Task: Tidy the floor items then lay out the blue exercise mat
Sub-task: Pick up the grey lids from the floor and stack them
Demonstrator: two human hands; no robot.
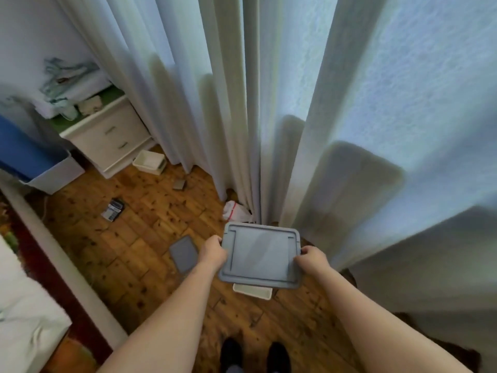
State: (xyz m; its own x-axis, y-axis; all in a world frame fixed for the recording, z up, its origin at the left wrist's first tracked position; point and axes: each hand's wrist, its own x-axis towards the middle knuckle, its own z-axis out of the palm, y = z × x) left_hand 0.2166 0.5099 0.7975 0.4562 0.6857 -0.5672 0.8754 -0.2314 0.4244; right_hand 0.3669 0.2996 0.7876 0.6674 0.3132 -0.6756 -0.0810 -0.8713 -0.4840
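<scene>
I hold a large grey box lid point(262, 255) flat in front of me above the wooden floor. My left hand point(213, 253) grips its left edge and my right hand point(312, 258) grips its right edge. Just below the lid a white box point(252, 292) peeks out on the floor. A smaller grey lid point(184, 254) lies on the floor left of my left hand. A white plastic bag point(236, 211), a calculator point(113, 208), a small grey block point(179, 184) and an open white bin point(149, 161) are scattered farther away. The blue mat point(18, 149) stands in a white container at far left.
Long white curtains point(269, 103) hang ahead and to the right, reaching the floor. A white nightstand point(107, 135) with clothes on top stands at the back left. A bed edge point(27, 305) runs along the left. My shoes point(255, 354) are at the bottom.
</scene>
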